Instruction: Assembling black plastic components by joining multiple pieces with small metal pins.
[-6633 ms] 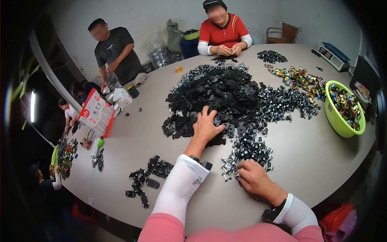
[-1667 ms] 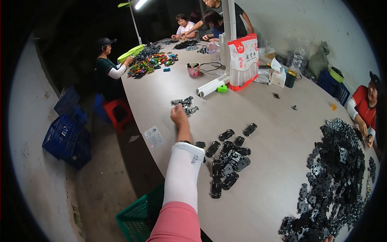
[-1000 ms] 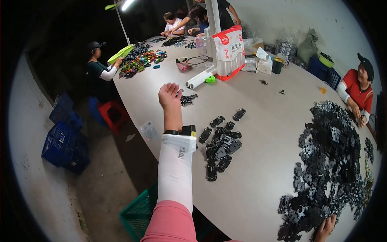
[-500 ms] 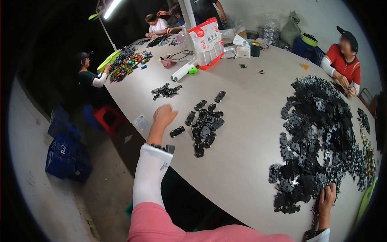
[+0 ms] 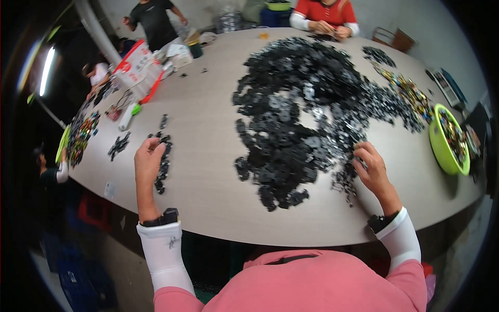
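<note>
At 9 o'clock, far left, I see 1 worker in a dark top with white sleeves (image 5: 52, 172) by a long lime bowl (image 5: 63, 144). Next to it is a bright pile of mixed colors (image 5: 86, 136). Then a small black bunch (image 5: 119, 145) lies on the table (image 5: 208, 156), with a white and red bag (image 5: 138, 73) up at 10 o'clock. The left hand (image 5: 147, 164) is at 9 o'clock, thumb and fingers bent in, just beside a row of black car-shaped parts (image 5: 163, 171). It is blurry, so I can't tell if they pinch anything. Near the middle is the big heap of flat black parts (image 5: 283, 156). At 1 o'clock, 1 worker in red (image 5: 332, 13) has both hands together. Small shiny bits (image 5: 390, 104) spread from the heap toward 2 o'clock. The right hand (image 5: 373, 169), at 3 o'clock, curls its fingers down at their near edge; I can't tell what they grasp. Past it sits a round lime tub (image 5: 437, 148) of shiny, colorful pieces.
</note>
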The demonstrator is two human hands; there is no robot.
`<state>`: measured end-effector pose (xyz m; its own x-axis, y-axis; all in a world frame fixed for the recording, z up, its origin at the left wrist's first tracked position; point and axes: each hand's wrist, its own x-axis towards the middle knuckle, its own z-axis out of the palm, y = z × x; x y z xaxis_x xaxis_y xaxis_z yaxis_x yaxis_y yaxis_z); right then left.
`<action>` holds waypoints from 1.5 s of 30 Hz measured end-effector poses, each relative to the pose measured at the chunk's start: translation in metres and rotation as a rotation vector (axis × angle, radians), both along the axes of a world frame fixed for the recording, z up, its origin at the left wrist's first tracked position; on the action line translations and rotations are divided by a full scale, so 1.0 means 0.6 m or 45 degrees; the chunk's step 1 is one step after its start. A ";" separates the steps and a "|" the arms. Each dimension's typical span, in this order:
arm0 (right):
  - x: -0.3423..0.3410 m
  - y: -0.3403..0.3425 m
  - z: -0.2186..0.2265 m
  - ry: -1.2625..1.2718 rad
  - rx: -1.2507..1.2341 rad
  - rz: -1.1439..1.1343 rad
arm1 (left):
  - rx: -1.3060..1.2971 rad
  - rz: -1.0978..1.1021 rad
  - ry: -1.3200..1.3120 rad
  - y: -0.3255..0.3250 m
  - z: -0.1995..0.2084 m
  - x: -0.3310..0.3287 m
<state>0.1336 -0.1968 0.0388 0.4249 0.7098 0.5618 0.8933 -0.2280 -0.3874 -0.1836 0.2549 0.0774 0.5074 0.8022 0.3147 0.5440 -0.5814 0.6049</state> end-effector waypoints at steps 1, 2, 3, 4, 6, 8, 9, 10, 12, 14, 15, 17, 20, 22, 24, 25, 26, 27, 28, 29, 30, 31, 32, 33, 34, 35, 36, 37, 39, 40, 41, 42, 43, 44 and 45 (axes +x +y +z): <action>0.001 -0.019 -0.003 0.078 -0.004 -0.024 | -0.410 -0.252 -0.333 -0.059 0.012 0.048; 0.005 -0.035 -0.011 0.157 -0.001 -0.039 | -0.527 -0.412 -0.278 -0.125 0.028 0.093; 0.006 -0.046 -0.016 0.219 -0.049 -0.056 | -0.572 -0.547 -0.248 -0.183 0.028 0.123; 0.005 -0.055 -0.019 0.210 -0.064 -0.057 | -0.611 -0.655 -0.181 -0.239 0.027 0.150; -0.004 -0.068 -0.028 0.233 -0.050 -0.038 | -0.618 -0.842 -0.047 -0.326 0.009 0.198; -0.019 -0.070 -0.031 0.294 -0.078 0.037 | -0.359 -1.062 -0.046 -0.381 -0.020 0.231; -0.029 -0.067 -0.026 0.288 -0.108 0.091 | -0.222 -1.134 0.005 -0.399 -0.028 0.242; -0.039 -0.060 -0.021 0.282 -0.138 0.147 | -0.084 -1.202 0.053 -0.411 -0.036 0.250; -0.057 -0.044 -0.021 0.218 -0.213 0.245 | 0.082 -1.276 0.055 -0.424 -0.048 0.264; -0.073 -0.024 -0.027 -0.043 -0.434 0.193 | 0.074 -1.298 0.054 -0.422 -0.054 0.273; -0.077 -0.016 -0.036 -0.078 -0.492 0.173 | -0.025 -1.235 0.025 -0.417 -0.056 0.277; -0.081 -0.009 -0.042 -0.119 -0.553 0.164 | -0.120 -1.115 -0.079 -0.402 -0.050 0.280; -0.079 0.000 -0.037 -0.118 -0.628 0.130 | -0.315 -0.931 -0.341 -0.371 -0.035 0.280; -0.072 0.004 -0.037 -0.026 -0.475 0.046 | -0.307 -0.771 -0.379 -0.355 -0.029 0.280; -0.069 0.005 -0.033 0.007 -0.402 0.019 | -0.017 -0.770 -0.316 -0.341 -0.048 0.282; -0.068 0.005 -0.031 0.122 -0.338 0.006 | 0.124 -0.813 -0.201 -0.341 -0.053 0.281; -0.068 0.005 -0.031 0.241 -0.279 -0.004 | 0.174 -0.777 -0.132 -0.349 -0.063 0.282; -0.069 0.005 -0.034 0.267 -0.214 -0.026 | 0.226 -0.776 -0.117 -0.353 -0.072 0.286; -0.069 0.005 -0.036 0.265 -0.220 -0.016 | 0.277 -0.777 -0.101 -0.356 -0.077 0.290; -0.070 0.005 -0.038 0.277 -0.203 -0.010 | 0.264 -0.778 -0.100 -0.359 -0.077 0.293; -0.071 0.005 -0.040 0.291 -0.187 -0.004 | 0.261 -0.775 -0.099 -0.355 -0.079 0.294; -0.075 0.006 -0.041 0.293 -0.189 -0.002 | 0.215 -0.792 -0.110 -0.350 -0.083 0.295; -0.079 0.007 -0.042 0.244 -0.301 0.048 | 0.169 -0.814 -0.120 -0.346 -0.085 0.297; -0.083 0.009 -0.041 0.196 -0.413 0.098 | -0.036 -0.805 -0.126 -0.345 -0.078 0.295; -0.086 0.012 -0.038 0.201 -0.418 0.094 | -0.042 -0.809 -0.123 -0.340 -0.080 0.296; -0.090 0.015 -0.032 0.204 -0.512 0.113 | -0.120 -0.830 -0.251 -0.336 -0.080 0.296; -0.094 0.017 -0.026 0.209 -0.608 0.132 | -0.200 -0.848 -0.379 -0.335 -0.077 0.297; -0.095 0.021 -0.015 0.234 -0.664 0.143 | -0.325 -0.806 -0.425 -0.337 -0.070 0.292; -0.089 0.017 0.008 0.294 -0.630 0.164 | -0.100 -0.815 -0.459 -0.338 -0.053 0.283; -0.085 0.015 0.017 0.343 -0.583 0.193 | 0.015 -0.840 -0.430 -0.336 -0.044 0.276; -0.080 0.016 0.023 0.323 -0.630 0.191 | 0.075 -0.954 -0.357 -0.333 -0.036 0.268; -0.081 0.016 0.021 0.335 -0.633 0.185 | 0.137 -1.068 -0.283 -0.331 -0.031 0.263; -0.082 0.016 0.018 0.303 -0.569 0.244 | 0.233 -1.137 -0.177 -0.332 -0.029 0.260; -0.083 0.022 0.016 0.263 -0.496 0.304 | 0.305 -1.205 -0.074 -0.330 -0.034 0.263; -0.090 0.027 0.018 0.280 -0.598 0.306 | 0.329 -1.244 0.022 -0.331 -0.041 0.266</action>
